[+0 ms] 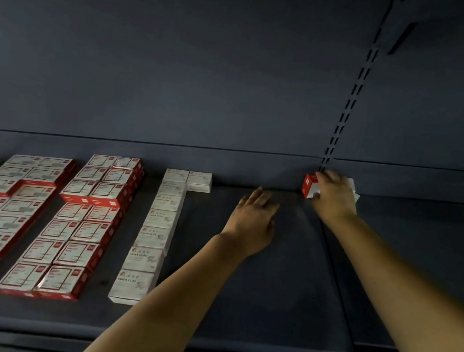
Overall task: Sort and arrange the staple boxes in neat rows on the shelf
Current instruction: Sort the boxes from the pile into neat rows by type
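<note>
Both hands point(334, 198) point(254, 221) reach across bare shelf point(270, 294) toward its rear edge.

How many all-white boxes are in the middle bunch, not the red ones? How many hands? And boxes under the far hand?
All-white boxes: 8
Hands: 2, left hand and right hand
Red-sided box that the right hand grips: 1 showing; more may hide behind the hand
Total: 11

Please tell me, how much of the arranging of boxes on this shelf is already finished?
Done: red-and-white boxes lie in rows at left, beside a white paper clip column. In hand: the right hand grips boxes at the shelf back; the left hand reaches forward, open. Left: placing those.
</note>
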A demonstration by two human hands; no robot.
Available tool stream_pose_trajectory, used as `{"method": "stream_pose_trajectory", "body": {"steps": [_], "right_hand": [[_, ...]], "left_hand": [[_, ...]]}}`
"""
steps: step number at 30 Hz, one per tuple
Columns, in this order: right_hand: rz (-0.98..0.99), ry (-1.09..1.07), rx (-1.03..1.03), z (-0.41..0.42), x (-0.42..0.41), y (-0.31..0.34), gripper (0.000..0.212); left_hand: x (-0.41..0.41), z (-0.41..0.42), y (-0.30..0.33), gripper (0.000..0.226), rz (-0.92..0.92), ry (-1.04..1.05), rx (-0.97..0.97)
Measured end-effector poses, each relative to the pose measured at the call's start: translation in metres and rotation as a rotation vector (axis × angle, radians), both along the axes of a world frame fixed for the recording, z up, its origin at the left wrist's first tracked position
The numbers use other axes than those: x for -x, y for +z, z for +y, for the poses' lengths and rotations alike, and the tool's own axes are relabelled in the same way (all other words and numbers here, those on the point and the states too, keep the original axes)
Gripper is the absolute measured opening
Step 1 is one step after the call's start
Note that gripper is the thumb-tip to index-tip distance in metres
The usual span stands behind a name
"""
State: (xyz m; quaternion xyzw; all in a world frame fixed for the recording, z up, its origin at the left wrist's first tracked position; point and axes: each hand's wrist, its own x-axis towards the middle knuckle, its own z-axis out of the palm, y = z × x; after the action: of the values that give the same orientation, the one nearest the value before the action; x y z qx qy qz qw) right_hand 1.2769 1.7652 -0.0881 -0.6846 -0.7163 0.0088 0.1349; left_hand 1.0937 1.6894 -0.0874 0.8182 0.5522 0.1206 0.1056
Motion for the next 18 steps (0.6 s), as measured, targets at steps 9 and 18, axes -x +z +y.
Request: {"method": "stream_pose_trajectory", "body": {"steps": [9, 18], "right_hand": [[-0.082, 0.021, -0.056, 0.003, -0.01, -0.004, 0.056], [0.09, -0.016, -0.132, 0.0, -0.011, -0.006, 0.036]], "left_hand": [[0.005, -0.009, -0.008, 0.046, -0.118, 0.053, 0.076], [0.017, -0.014, -0.008, 0.038, -0.334, 0.102, 0.047]]}}
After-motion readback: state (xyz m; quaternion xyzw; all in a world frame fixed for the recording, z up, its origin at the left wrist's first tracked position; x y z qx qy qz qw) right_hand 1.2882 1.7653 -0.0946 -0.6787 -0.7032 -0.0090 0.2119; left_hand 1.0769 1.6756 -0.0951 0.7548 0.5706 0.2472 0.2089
